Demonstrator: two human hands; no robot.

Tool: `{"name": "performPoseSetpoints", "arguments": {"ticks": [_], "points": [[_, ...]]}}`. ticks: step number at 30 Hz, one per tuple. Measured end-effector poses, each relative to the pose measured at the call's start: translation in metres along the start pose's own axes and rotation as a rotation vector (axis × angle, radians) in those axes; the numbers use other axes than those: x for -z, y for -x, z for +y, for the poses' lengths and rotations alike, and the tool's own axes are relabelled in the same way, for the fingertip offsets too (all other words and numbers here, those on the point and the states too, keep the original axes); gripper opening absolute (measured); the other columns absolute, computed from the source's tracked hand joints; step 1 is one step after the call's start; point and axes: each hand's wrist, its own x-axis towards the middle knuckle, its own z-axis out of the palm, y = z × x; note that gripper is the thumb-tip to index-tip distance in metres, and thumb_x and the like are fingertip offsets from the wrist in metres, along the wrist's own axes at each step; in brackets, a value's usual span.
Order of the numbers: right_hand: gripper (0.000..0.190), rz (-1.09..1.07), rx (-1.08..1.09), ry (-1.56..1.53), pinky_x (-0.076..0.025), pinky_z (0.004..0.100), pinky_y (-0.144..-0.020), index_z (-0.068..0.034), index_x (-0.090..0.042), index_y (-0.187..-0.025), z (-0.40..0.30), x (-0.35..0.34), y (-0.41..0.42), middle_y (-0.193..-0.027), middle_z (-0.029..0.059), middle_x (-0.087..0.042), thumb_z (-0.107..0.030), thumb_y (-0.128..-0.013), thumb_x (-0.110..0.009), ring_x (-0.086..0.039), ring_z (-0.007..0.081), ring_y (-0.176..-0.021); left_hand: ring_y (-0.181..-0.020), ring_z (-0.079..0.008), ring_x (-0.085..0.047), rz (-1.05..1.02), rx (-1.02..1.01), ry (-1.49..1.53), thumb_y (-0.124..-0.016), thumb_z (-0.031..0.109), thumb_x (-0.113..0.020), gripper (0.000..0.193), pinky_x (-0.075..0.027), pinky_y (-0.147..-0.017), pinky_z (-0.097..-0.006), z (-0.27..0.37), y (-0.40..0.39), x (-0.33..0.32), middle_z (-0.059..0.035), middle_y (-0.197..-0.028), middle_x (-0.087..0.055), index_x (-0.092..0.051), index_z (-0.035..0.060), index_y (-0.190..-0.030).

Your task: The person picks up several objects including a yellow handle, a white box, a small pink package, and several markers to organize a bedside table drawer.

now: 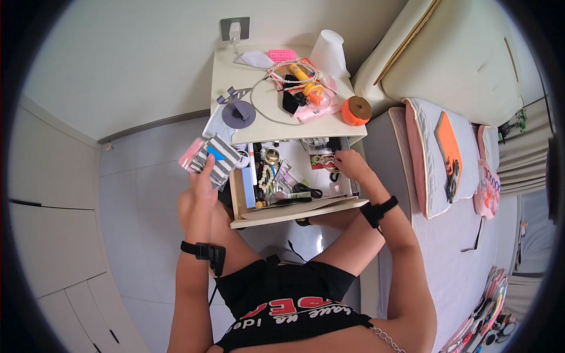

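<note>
My left hand [204, 183] grips a grey-and-white striped cloth pouch [223, 155] bearing a blue patch, together with a pink packet [191, 154]. It holds them left of the pulled-out drawer [300, 214]. Inside the drawer's right side, my right hand [352, 164] reaches down by some beaded bracelets [327, 161]; its fingertips are partly hidden, so a grip cannot be told. Around it lie a red card [316, 162], a coiled black cable [309, 190], a pale bead string [265, 177], a round gold-coloured item [271, 156] and a blue box [250, 187].
On the white nightstand [273, 125] stand a dark phone stand [239, 114], an orange pumpkin-shaped jar [355, 112], a white paper cup [329, 50] and a heap of small items. A bed [441, 247] with a pillow [423, 150] borders the right. Cabinets [57, 238] line the left.
</note>
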Motion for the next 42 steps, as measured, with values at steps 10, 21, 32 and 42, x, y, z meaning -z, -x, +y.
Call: {"name": "performPoseSetpoints", "arguments": {"ticks": [10, 21, 32, 42], "points": [[0.011, -0.072, -0.001, 0.304, -0.050, 0.0385, -0.072, -0.001, -0.063, -0.076, 0.005, -0.031, -0.034, -0.079, 0.0208, -0.061, -0.006, -0.071, -0.055, -0.061, 0.0306, -0.080, -0.093, -0.0153, -0.054, -0.017, -0.035, 0.011, -0.079, 0.004, -0.061, 0.040, -0.046, -0.078, -0.0283, 0.000, -0.002, 0.006, -0.0054, -0.106, -0.054, -0.045, 0.0043, -0.116], [0.019, -0.471, 0.221, -0.018, -0.046, 0.0389, -0.078, -0.006, -0.061, -0.091, -0.023, -0.052, -0.014, -0.092, 0.0141, -0.062, -0.015, -0.075, -0.057, -0.058, 0.0291, -0.090, -0.092, -0.0150, -0.054, -0.024, -0.043, 0.042, -0.079, 0.004, -0.061, 0.041, -0.047, -0.078, -0.0289, 0.008, 0.004, 0.005, -0.0055, -0.105, -0.054, -0.045, 0.0043, -0.116], [0.025, -0.398, 0.323, 0.129, -0.044, 0.0400, -0.079, -0.002, -0.060, -0.092, -0.067, -0.027, -0.039, -0.093, 0.0183, -0.059, -0.018, -0.073, -0.060, -0.056, 0.0324, -0.089, -0.091, -0.0150, -0.054, 0.010, -0.106, 0.059, -0.078, 0.003, -0.061, 0.040, -0.046, -0.078, -0.0289, 0.008, -0.005, 0.024, -0.0056, -0.103, -0.054, -0.045, 0.0032, -0.115], [0.039, 0.067, 0.336, 0.036, -0.050, 0.0388, -0.067, -0.004, -0.044, -0.101, -0.218, -0.054, -0.076, -0.093, 0.0152, -0.054, -0.025, -0.074, -0.062, -0.059, 0.0301, -0.084, -0.092, -0.0162, -0.055, 0.001, -0.100, 0.058, -0.079, 0.006, -0.061, 0.039, -0.046, -0.079, -0.0292, 0.005, -0.002, 0.016, -0.0047, -0.104, -0.055, -0.046, 0.0059, -0.115]]}}
